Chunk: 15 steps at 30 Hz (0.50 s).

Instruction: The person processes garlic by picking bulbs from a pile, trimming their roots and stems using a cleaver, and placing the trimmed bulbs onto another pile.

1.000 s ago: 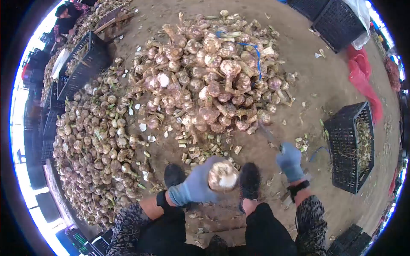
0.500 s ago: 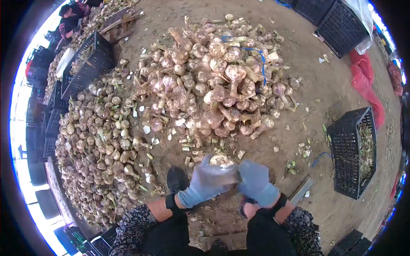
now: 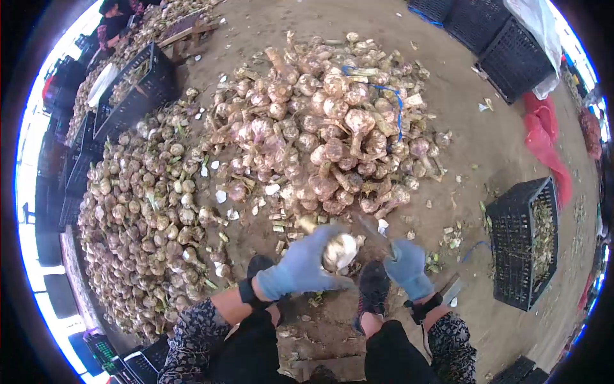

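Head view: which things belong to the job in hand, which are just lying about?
Likely in the job:
- garlic bulb in left hand
- knife, blade blurred, in right hand
- long-stemmed garlic heap
- bulb pile at left

Probably just lying about:
- red fabric
- blue strip on the heap
- dark crates, upper right

The left hand (image 3: pixel 299 264), in a snug blue-grey fabric glove (image 3: pixel 276 280), sits toward six o'clock, its fingers curled into a rounded grip. The right hand (image 3: pixel 407 265), gloved alike, lies toward four o'clock, folded into a fist. Bare skin shows beyond the black wristbands (image 3: pixel 420 309); dark, pale-patterned sleeves (image 3: pixel 199 331) follow. The left forearm (image 3: pixel 231 306) points to two o'clock, the right to eleven.
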Motion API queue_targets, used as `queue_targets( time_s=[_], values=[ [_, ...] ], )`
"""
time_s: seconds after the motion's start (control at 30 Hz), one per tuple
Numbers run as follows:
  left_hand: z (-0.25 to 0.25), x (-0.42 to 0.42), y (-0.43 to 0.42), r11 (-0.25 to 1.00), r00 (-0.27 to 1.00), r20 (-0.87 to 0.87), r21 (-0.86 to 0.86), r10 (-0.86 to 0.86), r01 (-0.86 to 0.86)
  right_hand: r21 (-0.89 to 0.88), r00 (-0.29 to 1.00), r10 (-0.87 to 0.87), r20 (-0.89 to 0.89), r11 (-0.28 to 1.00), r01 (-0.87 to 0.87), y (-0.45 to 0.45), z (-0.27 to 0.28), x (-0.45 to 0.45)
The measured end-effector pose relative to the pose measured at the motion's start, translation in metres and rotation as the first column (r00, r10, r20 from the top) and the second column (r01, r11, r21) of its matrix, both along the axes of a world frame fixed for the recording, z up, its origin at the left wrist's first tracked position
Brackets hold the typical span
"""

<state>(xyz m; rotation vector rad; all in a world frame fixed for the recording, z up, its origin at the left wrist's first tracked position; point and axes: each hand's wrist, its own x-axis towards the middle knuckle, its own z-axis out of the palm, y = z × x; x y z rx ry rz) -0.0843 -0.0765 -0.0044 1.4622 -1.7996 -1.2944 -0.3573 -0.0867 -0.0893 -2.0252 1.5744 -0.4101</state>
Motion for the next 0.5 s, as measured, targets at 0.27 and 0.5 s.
queue_targets(
  time_s=[0.27,0.5],
  values=[
    [-0.064,0.000,0.033,0.818,0.765,0.537,-0.219,-0.354,0.532,0.175,0.938,0.343,0.055,0.921,-0.348,-0.014,0.040,0.067],
    [-0.049,-0.004,0.034,0.893,0.793,0.411,0.225,-0.449,0.389,0.250,0.906,0.423,-0.021,0.880,-0.404,-0.019,0.038,0.056]
  ],
)
